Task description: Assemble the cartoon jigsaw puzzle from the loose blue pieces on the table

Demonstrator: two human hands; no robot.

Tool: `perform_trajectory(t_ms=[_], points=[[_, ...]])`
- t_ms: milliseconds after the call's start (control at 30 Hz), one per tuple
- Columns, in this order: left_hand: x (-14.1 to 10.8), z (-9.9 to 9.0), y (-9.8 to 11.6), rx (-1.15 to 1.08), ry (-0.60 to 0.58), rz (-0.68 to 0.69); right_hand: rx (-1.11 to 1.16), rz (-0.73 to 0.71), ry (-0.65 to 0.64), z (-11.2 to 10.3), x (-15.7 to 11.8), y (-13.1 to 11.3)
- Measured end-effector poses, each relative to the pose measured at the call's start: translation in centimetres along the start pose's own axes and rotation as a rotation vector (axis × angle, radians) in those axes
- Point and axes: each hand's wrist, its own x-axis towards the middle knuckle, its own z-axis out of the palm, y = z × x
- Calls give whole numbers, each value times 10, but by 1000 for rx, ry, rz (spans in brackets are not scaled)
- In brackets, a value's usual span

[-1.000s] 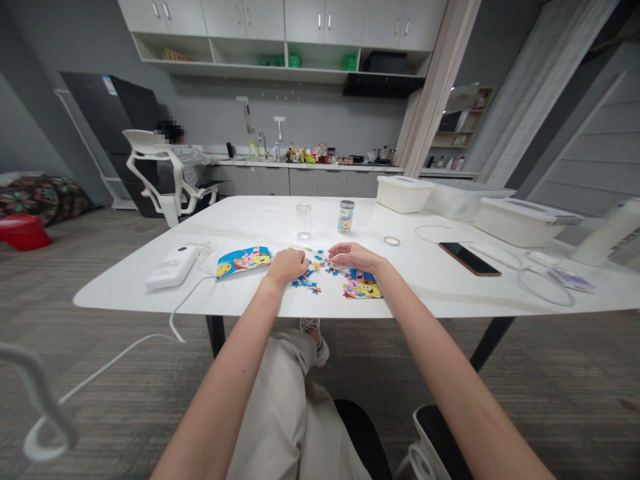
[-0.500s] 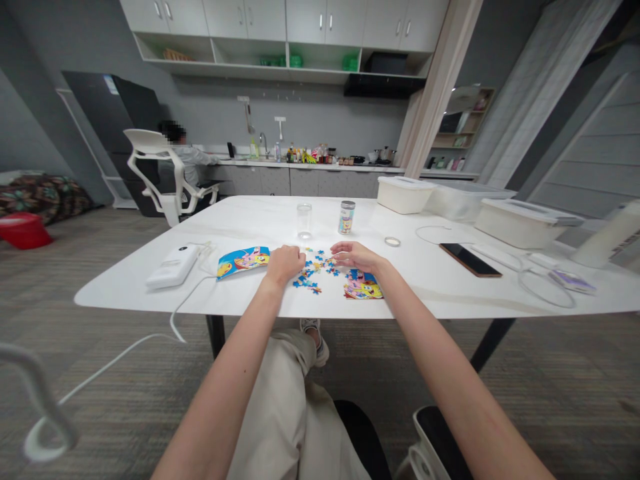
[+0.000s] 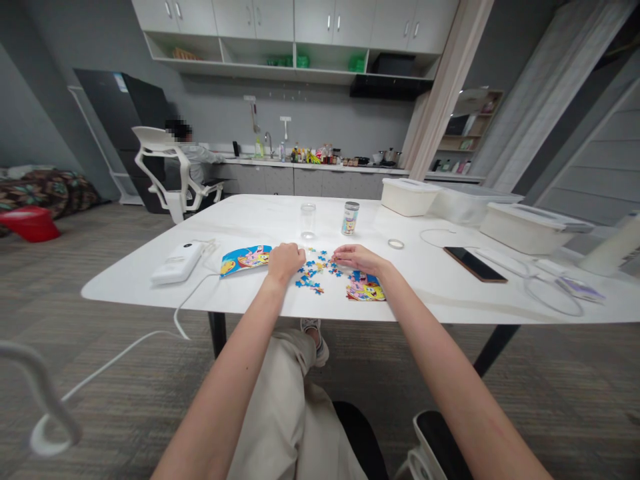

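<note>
Head view | left hand (image 3: pixel 285 262): fingers curled together, tips hidden, any grip unclear | right hand (image 3: pixel 359 259): fingers together, extended, any grip unclear | small blue cardboard jigsaw pieces (image 3: pixel 314 273) lie between both hands' fingers on white marble-like table (image 3: pixel 240 223)

Both forearms reach forward; left hand (image 3: pixel 285 263) curled, right hand (image 3: pixel 359 259) flat.

bare hands (image 3: pixel 286 263), loose beige trousers (image 3: pixel 285 413), pale sneaker (image 3: pixel 313 339)

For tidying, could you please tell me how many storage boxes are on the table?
3: a white box at the far edge, a translucent box beside it, a lidded white box nearer right.
</note>
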Motion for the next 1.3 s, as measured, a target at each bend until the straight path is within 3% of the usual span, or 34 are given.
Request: perform_trajectory(t_ms=[533, 1033, 1300], points=[[1, 5, -2, -17, -21, 11, -168, 41, 12, 5, -12, -9], [1, 3, -2, -4, -34, 24, -111, 31, 46, 5, -9, -7], [0, 2, -2, -14, -36, 21, -118, -3, -41, 8, -11, -8]])
